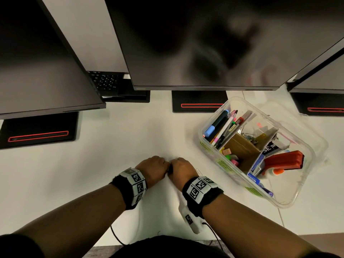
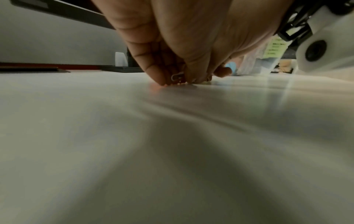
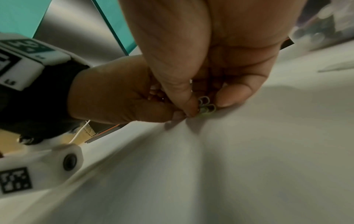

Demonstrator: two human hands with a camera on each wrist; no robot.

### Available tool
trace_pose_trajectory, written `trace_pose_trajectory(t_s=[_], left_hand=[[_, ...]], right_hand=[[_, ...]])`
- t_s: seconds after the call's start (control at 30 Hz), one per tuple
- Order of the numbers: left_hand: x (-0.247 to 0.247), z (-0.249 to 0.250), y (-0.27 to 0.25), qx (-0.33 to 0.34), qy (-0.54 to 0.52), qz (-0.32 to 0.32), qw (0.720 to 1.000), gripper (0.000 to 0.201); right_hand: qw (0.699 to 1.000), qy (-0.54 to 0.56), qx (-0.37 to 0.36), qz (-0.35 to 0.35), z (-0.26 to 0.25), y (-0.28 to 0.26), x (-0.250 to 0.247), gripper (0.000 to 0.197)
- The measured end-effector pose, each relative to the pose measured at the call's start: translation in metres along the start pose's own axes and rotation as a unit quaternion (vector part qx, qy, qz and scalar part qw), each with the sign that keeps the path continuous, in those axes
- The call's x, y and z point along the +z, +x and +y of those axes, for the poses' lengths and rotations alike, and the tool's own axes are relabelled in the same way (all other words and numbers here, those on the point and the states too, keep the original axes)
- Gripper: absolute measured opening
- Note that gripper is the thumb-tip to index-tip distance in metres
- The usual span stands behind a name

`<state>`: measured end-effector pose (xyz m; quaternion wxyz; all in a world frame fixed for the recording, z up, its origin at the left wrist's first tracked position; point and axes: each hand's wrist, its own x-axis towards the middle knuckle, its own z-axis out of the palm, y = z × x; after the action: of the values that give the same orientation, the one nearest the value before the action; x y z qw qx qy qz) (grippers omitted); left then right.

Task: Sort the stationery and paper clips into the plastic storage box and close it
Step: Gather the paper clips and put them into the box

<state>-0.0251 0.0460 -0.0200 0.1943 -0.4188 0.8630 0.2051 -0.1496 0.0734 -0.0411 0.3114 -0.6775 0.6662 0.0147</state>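
Left hand [image 1: 153,167]: fingertips closed on a paper clip [image 2: 177,77] at the desk [image 1: 130,136].
Right hand [image 1: 181,170]: paper clips [image 3: 206,106] pinched, touching the left.
Storage box [image 1: 290,202]: open, right, pens [image 1: 221,125] inside.
Monitors [image 1: 195,43]: behind, overhanging.

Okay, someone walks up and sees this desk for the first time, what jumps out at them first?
Probably the two hands meeting knuckle to knuckle at the near middle of the white desk, the left hand and right hand both pinching small paper clips against the surface. Next, the open clear plastic storage box to the right, crammed with pens, markers and a red stapler. Dark monitors loom behind.
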Motion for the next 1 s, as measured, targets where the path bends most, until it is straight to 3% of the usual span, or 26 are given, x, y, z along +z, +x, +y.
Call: trace_pose_trajectory(t_s=[0.13, 0.3, 0.43, 0.57, 0.67, 0.87, 1.0], left_hand=[[0.002, 0.0, -0.001, 0.04, 0.021, -0.021, 0.999, 0.033], [-0.009, 0.013, 0.013, 0.054, -0.008, 0.004, 0.999, 0.033], [-0.016, 0.023, 0.029, 0.059, -0.046, 0.021, 0.997, 0.026], [-0.016, 0.031, 0.047, 0.054, -0.092, 0.026, 0.994, 0.027], [-0.015, 0.048, 0.056, 0.064, -0.122, 0.028, 0.99, 0.032], [-0.017, 0.075, 0.065, 0.129, 0.002, 0.002, 0.992, 0.024], [-0.015, 0.08, 0.068, 0.15, 0.064, -0.002, 0.987, 0.029]], right_hand=[[1.0, 0.016, -0.008, -0.006, 0.007, -0.013, -0.004, 0.025], [0.998, 0.058, -0.021, 0.027, 0.028, -0.03, -0.026, 0.018], [0.996, 0.065, 0.032, 0.046, 0.053, -0.045, -0.037, 0.011], [0.99, 0.085, 0.099, 0.057, 0.075, -0.063, -0.041, 0.017], [0.987, 0.093, 0.096, 0.088, 0.071, -0.076, -0.048, 0.012], [0.989, 0.099, 0.027, 0.11, 0.049, -0.111, -0.087, 0.011], [0.98, 0.131, 0.018, 0.148, 0.051, -0.12, -0.118, 0.013]])
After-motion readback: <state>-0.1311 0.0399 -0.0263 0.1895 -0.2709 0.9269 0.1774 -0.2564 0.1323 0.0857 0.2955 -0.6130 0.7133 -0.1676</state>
